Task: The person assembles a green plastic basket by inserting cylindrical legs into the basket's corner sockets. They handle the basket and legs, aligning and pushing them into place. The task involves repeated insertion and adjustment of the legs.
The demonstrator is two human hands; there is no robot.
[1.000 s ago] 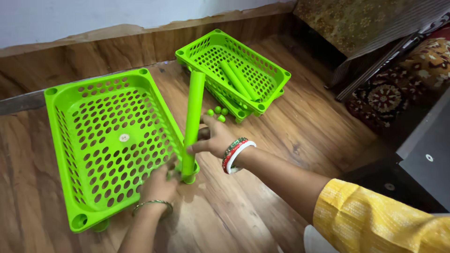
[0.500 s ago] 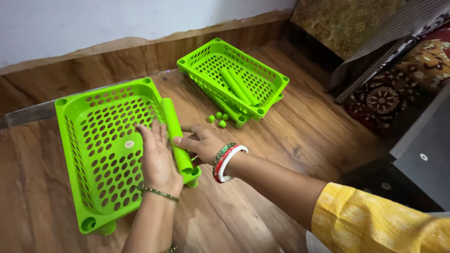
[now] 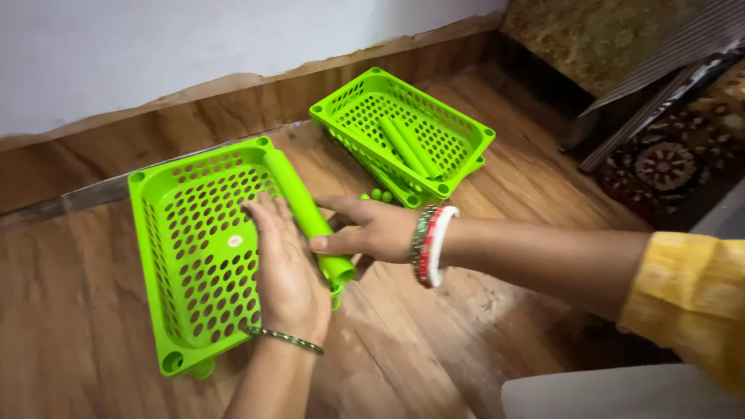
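Note:
A bright green perforated basket point(image 3: 178, 233) lies on the wooden floor at the left. A green plastic tube point(image 3: 306, 213) lies tilted along its right rim. My right hand point(image 3: 372, 229) grips the tube from the right side, near its lower end. My left hand point(image 3: 287, 271) rests flat against the basket's inner right wall beside the tube, fingers together, palm toward the tube. Both wrists wear bangles.
A stack of matching green baskets point(image 3: 403, 132) stands further back, with two more green tubes point(image 3: 410, 147) inside the top one. Small green caps point(image 3: 380, 195) lie on the floor beside it. A wall and wooden skirting run behind; patterned fabric point(image 3: 675, 163) is at the right.
One second ago the tube stood upright at the basket's corner. It now lies tilted along the rim, and my left hand has moved from the corner base up beside the tube.

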